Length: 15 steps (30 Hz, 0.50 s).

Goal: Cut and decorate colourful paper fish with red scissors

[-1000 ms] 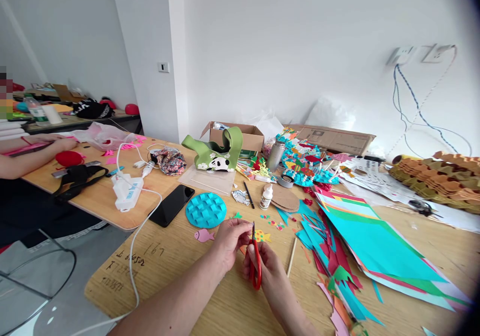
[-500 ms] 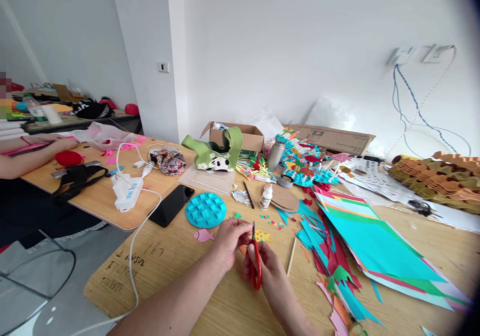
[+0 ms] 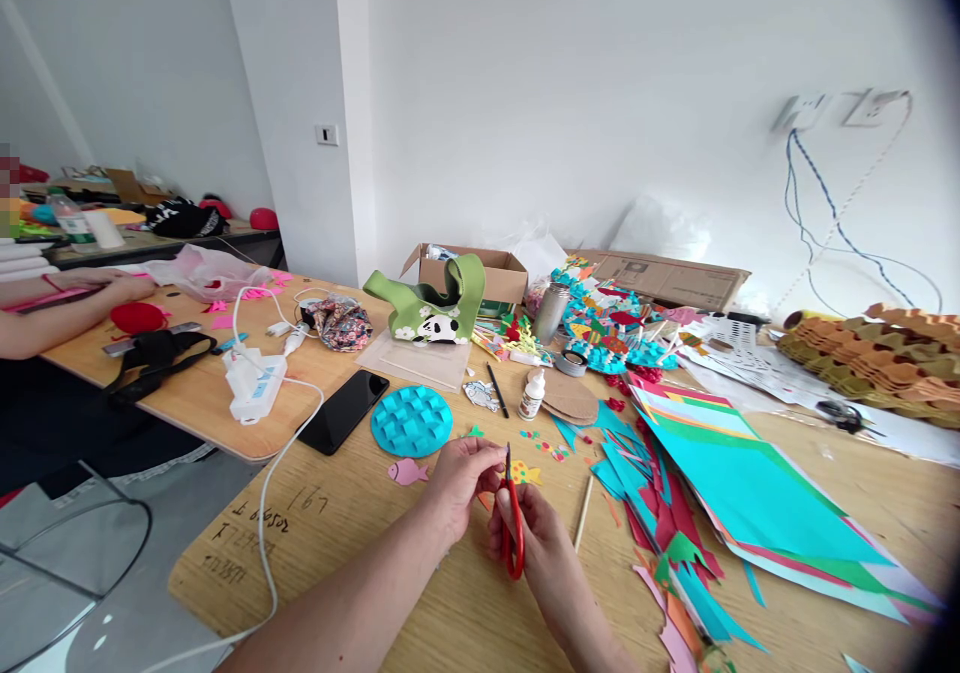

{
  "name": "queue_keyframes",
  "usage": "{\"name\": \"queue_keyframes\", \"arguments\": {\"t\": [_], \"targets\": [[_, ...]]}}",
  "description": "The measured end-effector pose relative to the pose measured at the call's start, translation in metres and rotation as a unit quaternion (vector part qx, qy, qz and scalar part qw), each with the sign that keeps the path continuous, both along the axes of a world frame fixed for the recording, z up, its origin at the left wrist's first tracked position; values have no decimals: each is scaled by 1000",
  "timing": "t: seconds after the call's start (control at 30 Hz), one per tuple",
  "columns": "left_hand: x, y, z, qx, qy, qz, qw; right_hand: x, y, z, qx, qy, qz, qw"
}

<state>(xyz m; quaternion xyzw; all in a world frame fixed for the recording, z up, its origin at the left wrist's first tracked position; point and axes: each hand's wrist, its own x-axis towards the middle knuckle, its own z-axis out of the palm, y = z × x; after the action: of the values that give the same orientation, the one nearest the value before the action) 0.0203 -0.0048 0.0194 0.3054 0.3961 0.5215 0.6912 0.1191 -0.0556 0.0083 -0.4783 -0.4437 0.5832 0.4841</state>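
Observation:
My right hand point(image 3: 536, 538) is shut on a pair of red-handled scissors point(image 3: 513, 543), whose thin blades point up and away from me. My left hand point(image 3: 461, 483) sits just beside the blades, its fingers pinching a small orange paper piece point(image 3: 486, 500) that is mostly hidden. A yellow paper fish with dots point(image 3: 523, 473) lies just past the blades. Left of my left hand rests a pink paper fish point(image 3: 407, 471), and a round turquoise woven paper piece point(image 3: 411, 420) lies beyond it.
A stack of coloured card point(image 3: 750, 493) and cut scraps lie to the right. A black phone point(image 3: 343, 411), a white cable point(image 3: 264, 543) and a cardboard box point(image 3: 472, 278) are on or beside the wooden table point(image 3: 300, 543). A co-worker's hand point(image 3: 124, 288) works at far left.
The red scissors have shifted slightly right with my right hand. My left hand and the table items look nearly the same.

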Motion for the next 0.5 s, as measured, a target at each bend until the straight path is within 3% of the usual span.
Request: {"name": "queue_keyframes", "arguments": {"t": [0.5], "targets": [[0,3,-5,9,43,23,999,0,2,-3,-7,-12,-2,1000]]}}
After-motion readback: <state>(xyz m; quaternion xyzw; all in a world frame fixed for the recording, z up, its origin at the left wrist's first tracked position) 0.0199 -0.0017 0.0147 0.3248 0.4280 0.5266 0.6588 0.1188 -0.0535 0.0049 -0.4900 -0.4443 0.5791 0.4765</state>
